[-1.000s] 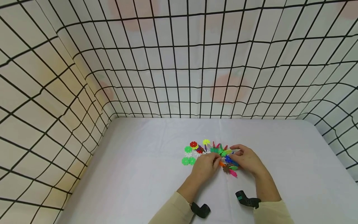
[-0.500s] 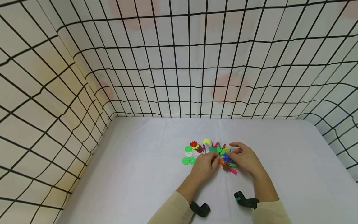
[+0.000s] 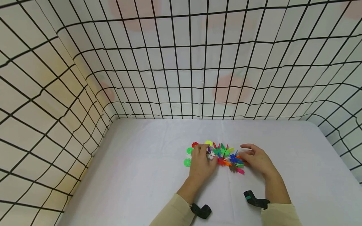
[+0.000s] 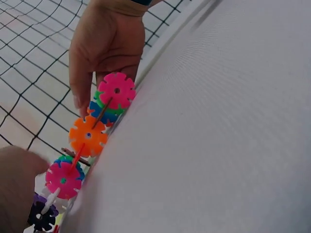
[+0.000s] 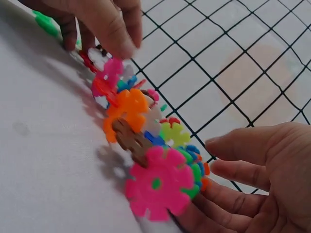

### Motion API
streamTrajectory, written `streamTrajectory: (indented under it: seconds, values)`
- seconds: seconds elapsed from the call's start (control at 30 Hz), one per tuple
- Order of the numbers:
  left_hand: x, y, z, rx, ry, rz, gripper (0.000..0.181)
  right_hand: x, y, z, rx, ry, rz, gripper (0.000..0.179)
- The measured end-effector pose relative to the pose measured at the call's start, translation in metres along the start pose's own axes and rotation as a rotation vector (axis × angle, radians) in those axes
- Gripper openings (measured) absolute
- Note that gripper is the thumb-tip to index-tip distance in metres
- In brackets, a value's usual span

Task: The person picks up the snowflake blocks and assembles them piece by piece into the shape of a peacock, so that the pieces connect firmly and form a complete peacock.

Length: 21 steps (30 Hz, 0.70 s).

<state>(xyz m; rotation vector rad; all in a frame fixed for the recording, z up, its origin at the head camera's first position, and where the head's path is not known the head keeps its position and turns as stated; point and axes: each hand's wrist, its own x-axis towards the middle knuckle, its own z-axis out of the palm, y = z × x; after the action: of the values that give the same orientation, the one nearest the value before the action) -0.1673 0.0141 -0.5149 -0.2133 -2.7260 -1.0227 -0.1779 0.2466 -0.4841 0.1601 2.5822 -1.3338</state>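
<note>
A chain of interlocking snowflake discs (image 3: 225, 153) in many colours lies on the white cloth. My right hand (image 3: 258, 160) curls round its right end; in the right wrist view its fingers (image 5: 243, 177) reach behind the pink disc (image 5: 159, 183) and meet the blue and orange edges. My left hand (image 3: 202, 164) hovers over loose discs left of the chain, fingers pointing down, thumb beside a white disc (image 3: 210, 155). Nothing shows gripped in it, though its fingertips are partly hidden. An orange disc (image 4: 88, 136) and another pink disc (image 4: 63, 180) sit along the chain in the left wrist view.
Loose green discs (image 3: 187, 162) and a red disc (image 3: 195, 144) lie at the left, partly under my left hand. A yellow disc (image 3: 208, 142) sits behind it. Black netting (image 3: 181, 69) stands round the back and sides of the white-covered table (image 3: 135, 175).
My left hand has left the chain and moved left and up over the loose discs, its fingers spreading. My right hand has shifted right, and the chain's right end has moved with it.
</note>
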Motion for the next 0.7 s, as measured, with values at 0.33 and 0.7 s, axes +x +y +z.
streamTrajectory:
  seconds: [0.33, 0.7]
  values:
    - [-0.003, 0.006, 0.002, -0.029, -0.253, 0.1, 0.076, -0.002, 0.002, -0.008, -0.074, 0.117, 0.037, 0.058]
    - [-0.003, -0.002, -0.011, -0.108, -0.289, 0.166, 0.055, -0.006, -0.007, -0.008, -0.113, 0.37, -0.03, 0.051]
